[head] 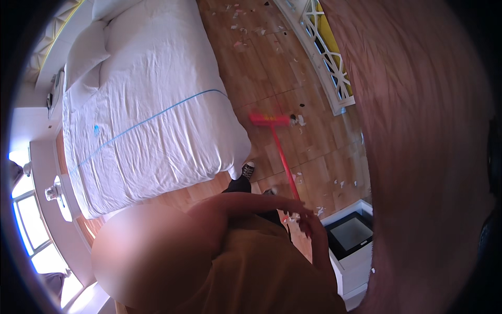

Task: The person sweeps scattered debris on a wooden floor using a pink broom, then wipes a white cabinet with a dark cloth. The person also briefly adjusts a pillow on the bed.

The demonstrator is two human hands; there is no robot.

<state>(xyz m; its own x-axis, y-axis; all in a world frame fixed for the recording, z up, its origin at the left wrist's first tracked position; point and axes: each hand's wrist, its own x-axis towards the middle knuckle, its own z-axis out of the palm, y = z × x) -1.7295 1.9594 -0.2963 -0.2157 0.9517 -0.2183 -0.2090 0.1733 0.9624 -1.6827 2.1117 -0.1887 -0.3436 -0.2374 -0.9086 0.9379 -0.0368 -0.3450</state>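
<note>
A red broom head, blurred, rests over the wood floor near the foot of the bed, with its red handle running down to my hands. My left hand is closed around the upper part of the handle. Just below it, my right hand is closed at the handle's end, which the fingers mostly hide. Beside the broom head lie a dark scrap and a white paper scrap. More paper scraps are scattered over the floor.
A bed with a white cover and a blue line across it stands at left. A white lattice panel is at upper right. A white cabinet with a dark-framed top stands right of my hands. My shoe is beside the bed corner.
</note>
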